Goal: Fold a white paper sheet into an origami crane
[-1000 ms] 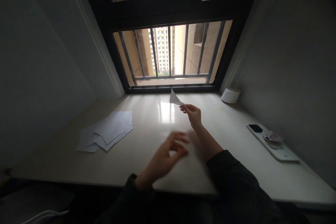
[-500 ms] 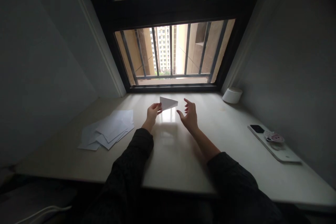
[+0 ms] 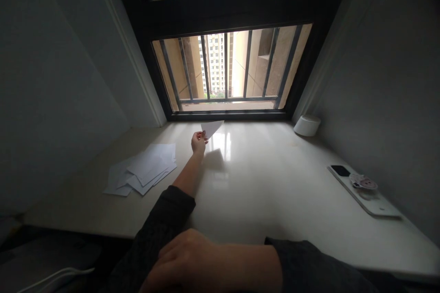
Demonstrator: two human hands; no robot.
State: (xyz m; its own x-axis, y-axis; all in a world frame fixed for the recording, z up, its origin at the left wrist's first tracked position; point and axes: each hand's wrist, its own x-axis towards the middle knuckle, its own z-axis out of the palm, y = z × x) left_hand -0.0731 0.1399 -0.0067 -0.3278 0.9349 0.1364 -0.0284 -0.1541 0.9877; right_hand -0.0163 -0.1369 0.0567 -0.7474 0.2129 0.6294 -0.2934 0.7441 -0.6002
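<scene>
A small folded piece of white paper (image 3: 212,127), pointed at one end, is pinched at its left side by my left hand (image 3: 199,141). It is held above the pale sill near the window, and its shadow falls on the surface below. My right hand (image 3: 185,256) is close to the camera at the bottom, laid across my left sleeve (image 3: 165,219). Its back faces me, and its fingers are hidden or in shadow. Several loose white sheets (image 3: 142,169) lie overlapping on the sill to the left of my left arm.
The pale sill (image 3: 247,192) ends at a front edge close to me. On the right lies a white phone (image 3: 387,209) with a round cartoon grip (image 3: 364,183). A white cylindrical object (image 3: 307,125) stands at the back right corner. A dark-framed barred window (image 3: 227,114) is behind.
My right hand has drawn back from beside the paper to over my left sleeve. My left hand has reached a little further forward, and the paper's tip now points up and right.
</scene>
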